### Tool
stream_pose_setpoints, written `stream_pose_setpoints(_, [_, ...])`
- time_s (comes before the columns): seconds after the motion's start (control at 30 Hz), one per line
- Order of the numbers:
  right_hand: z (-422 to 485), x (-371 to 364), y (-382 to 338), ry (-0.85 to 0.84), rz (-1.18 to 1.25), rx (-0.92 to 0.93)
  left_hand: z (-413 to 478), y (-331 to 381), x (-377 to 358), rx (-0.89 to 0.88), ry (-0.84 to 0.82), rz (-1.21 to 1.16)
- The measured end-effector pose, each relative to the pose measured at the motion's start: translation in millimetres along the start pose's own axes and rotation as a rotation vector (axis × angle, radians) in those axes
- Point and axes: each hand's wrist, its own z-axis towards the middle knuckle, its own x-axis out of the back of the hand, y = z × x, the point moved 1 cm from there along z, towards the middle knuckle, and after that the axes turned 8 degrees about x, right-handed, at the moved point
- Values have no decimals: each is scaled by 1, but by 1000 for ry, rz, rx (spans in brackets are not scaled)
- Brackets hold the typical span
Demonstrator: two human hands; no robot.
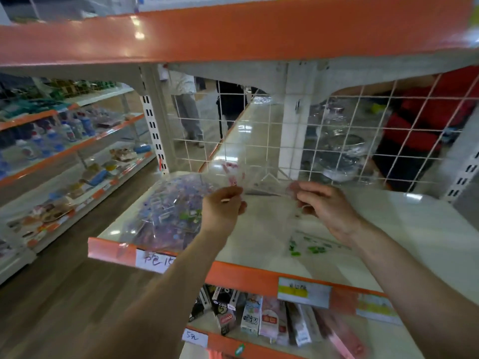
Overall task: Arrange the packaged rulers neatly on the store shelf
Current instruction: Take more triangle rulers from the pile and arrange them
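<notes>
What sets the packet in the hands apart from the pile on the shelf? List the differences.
The held packet is single, lifted and pinched by the left hand and right hand; the pile lies on the shelf. The held packet looks clear with pink marks; the pile shows purple and blue. Both are clear plastic.

One wide-angle head view looks forward and down from just before the orange front edge of the shelf (401, 229), near enough that the left hand (223, 206) and right hand (326, 206) sit mid-frame. It faces the wire back grid (259, 153), with the upper shelf (233, 35) overhead and the aisle floor (64, 294) beyond the shelf's left edge.
</notes>
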Motion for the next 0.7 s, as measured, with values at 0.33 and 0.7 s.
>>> stream_pose_setpoints(0.33, [-26, 40, 27, 88, -157, 278, -29, -33, -42, -94, -36, 150])
stream_pose_setpoints(0.7, [-32, 46, 47, 215, -13, 177, -28, -35, -44, -122, 20, 206])
